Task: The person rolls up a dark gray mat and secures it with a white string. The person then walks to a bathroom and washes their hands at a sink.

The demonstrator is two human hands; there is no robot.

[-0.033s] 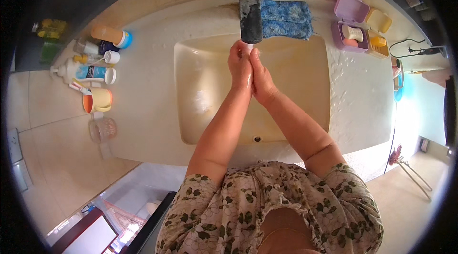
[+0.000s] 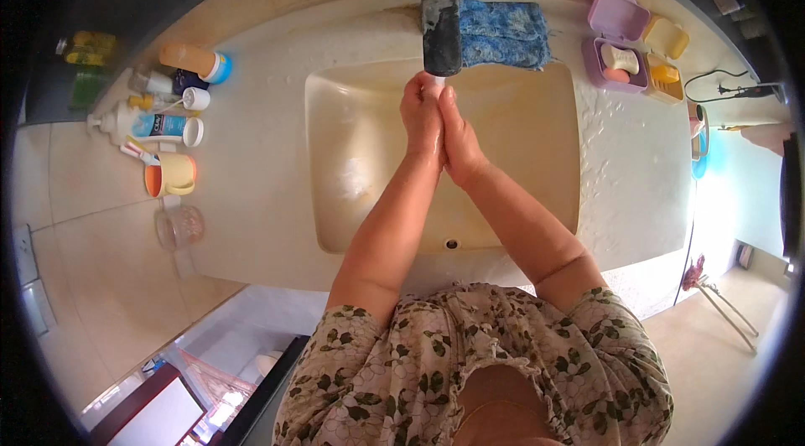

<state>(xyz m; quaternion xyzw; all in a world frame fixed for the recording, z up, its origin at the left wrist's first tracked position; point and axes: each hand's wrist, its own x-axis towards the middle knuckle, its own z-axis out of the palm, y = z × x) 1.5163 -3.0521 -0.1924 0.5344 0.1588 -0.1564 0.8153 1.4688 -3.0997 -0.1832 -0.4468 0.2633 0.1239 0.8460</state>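
Under the spout of the dark tap, my wet hands are pressed together, and water falls onto them. My left hand is closed, its fingers curled at the top. Against its right side lies my right hand, closed too, with the thumb pointing up toward the spout. Whatever may be between the palms is hidden. Both hands are over the cream washbasin, near its far edge. Beside the tap lies a folded blue patterned cloth.
On the right of the counter stand an open purple soap box with soap inside and a yellow soap box. Along the left are several bottles, a yellow mug and a clear glass. A drain hole sits in the basin's near side.
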